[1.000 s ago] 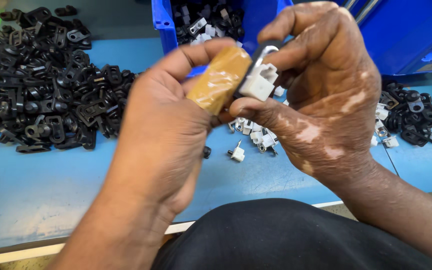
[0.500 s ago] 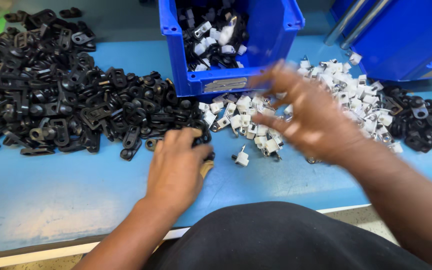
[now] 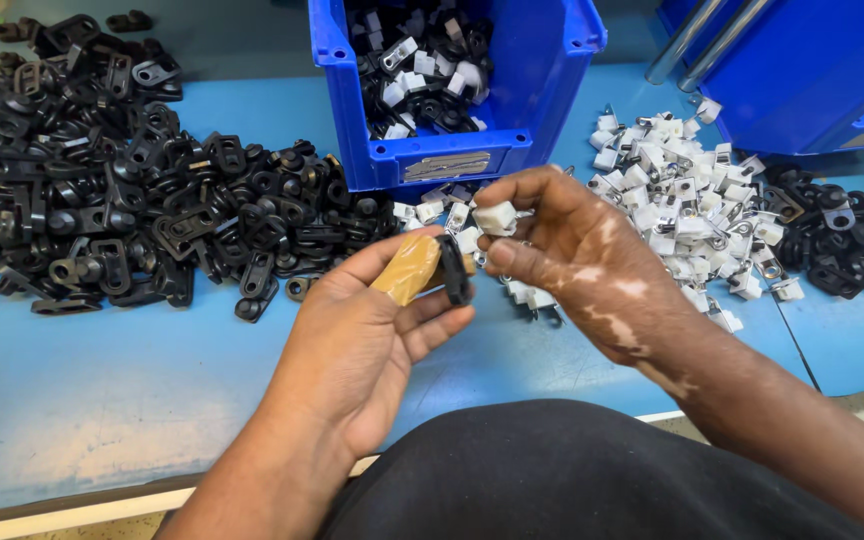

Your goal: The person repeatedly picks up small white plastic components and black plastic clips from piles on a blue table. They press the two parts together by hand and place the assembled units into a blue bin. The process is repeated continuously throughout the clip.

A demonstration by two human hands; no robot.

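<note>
Looking down from the head camera, the left hand [image 3: 372, 330] pinches a tan block [image 3: 407, 268] and a black clip [image 3: 453, 268] above the tabletop [image 3: 82, 400]. The right hand [image 3: 572, 260] holds a white clip [image 3: 496, 216] at its fingertips. Such a small clip could slip and drop into the white pile [image 3: 682, 200]. The block's far end is hidden. Parts in the blue bin [image 3: 452, 165] are hard to tell apart.
</note>
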